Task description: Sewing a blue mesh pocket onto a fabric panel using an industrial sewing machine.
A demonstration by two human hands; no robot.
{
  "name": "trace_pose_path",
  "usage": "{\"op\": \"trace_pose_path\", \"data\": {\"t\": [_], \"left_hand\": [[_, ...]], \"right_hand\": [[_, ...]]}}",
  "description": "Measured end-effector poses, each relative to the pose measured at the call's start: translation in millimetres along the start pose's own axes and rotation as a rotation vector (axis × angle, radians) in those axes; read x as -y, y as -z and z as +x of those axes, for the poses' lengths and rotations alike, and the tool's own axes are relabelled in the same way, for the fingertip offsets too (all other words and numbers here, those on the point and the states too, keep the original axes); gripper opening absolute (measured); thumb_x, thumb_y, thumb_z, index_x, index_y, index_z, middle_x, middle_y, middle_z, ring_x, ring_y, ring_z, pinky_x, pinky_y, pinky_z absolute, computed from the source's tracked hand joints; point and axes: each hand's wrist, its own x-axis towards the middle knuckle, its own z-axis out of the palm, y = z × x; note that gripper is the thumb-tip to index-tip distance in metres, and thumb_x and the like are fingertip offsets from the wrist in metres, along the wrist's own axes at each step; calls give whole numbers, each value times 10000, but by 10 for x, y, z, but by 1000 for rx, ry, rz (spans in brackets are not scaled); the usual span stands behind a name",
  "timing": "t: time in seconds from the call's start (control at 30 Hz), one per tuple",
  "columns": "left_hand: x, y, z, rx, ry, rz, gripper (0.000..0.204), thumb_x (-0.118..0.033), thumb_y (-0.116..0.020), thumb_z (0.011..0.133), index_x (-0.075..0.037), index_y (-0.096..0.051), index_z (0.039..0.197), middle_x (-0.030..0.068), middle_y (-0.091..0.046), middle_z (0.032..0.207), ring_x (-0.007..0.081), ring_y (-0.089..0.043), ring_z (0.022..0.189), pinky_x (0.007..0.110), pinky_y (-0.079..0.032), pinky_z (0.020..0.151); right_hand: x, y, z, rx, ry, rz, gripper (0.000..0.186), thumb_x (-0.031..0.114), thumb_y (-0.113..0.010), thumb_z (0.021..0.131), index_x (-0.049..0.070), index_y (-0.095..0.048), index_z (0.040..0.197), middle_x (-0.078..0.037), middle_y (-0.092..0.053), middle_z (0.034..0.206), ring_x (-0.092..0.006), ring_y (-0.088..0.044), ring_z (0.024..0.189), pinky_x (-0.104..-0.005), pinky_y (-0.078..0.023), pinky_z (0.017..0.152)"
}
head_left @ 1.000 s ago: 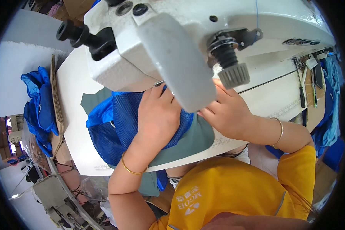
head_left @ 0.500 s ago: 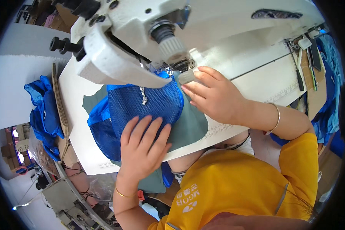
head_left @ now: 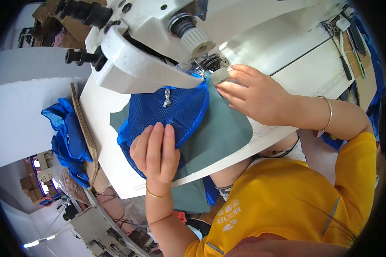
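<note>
Under the head of a white sewing machine (head_left: 150, 68) lies a blue mesh fabric piece (head_left: 175, 109) with bright blue edging and a short patterned cord (head_left: 166, 97). Beneath it spreads a grey-green fabric panel (head_left: 223, 122). My left hand (head_left: 156, 154) is closed on the near part of the mesh, fingers together and thumb hidden. Beside the needle area, my right hand (head_left: 261, 94) rests with fingers stretched out on the grey-green panel's edge, next to a small grey block (head_left: 220, 76). The machine head covers the needle and the far end of the fabric.
A white table (head_left: 300, 96) with ruler markings holds the work. At the far right lie scissors (head_left: 330, 30) and a black-handled tool (head_left: 345, 66). Blue fabric (head_left: 68, 141) hangs at the left, beside a cardboard edge (head_left: 85, 124).
My left hand has gone from lying spread on the mesh to closed fingers gripping it, and the mesh's near edge has shifted, baring more grey-green fabric. The whole view has shifted slightly.
</note>
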Motion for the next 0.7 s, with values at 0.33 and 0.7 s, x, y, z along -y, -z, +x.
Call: {"op": "trace_pose_path", "data": {"t": [0.33, 0.7], "left_hand": [[-85, 74, -7, 129, 21, 17, 393, 20, -629, 744, -56, -731, 1117, 112, -712, 1054, 257, -588, 994, 323, -463, 826], [-68, 10, 74, 130, 200, -289, 249, -10, -615, 796, -49, -626, 1041, 103, -714, 930, 260, -639, 812, 374, -472, 821]], "right_hand": [[38, 196, 156, 192, 31, -18, 294, 117, -638, 804, -3, -696, 1067, -107, -647, 1162, -228, -587, 1079, -362, -446, 997], [194, -46, 500, -434, 17, 812, 250, 143, -729, 828, 56, -655, 1050, -56, -620, 1041, -209, -665, 782, -300, -552, 591]]}}
